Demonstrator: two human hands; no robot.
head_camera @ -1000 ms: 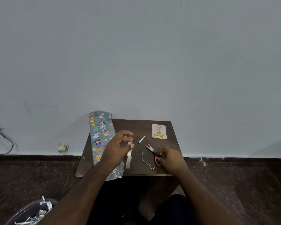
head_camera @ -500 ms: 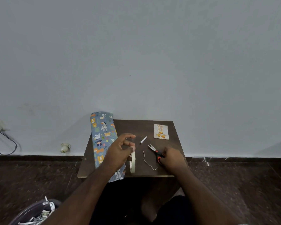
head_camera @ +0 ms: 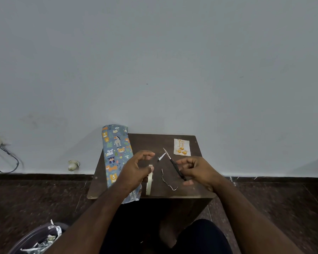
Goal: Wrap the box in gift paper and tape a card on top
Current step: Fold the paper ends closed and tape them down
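The wrapped box (head_camera: 117, 160) looks finished, the card (head_camera: 182, 147) untaped, while the left hand (head_camera: 134, 171) pinches the tape roll (head_camera: 149, 182) and the right hand (head_camera: 198, 171) grips scissors (head_camera: 174, 165).

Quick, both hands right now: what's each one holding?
Left hand: holds the thin cream tape roll upright on the dark wooden table.
Right hand: grips the black-handled scissors, lifted, blades closed.

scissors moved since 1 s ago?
Yes. The scissors were lying on the table under the right hand; now that hand holds them lifted, blades closed and pointing toward the card at the far right corner.
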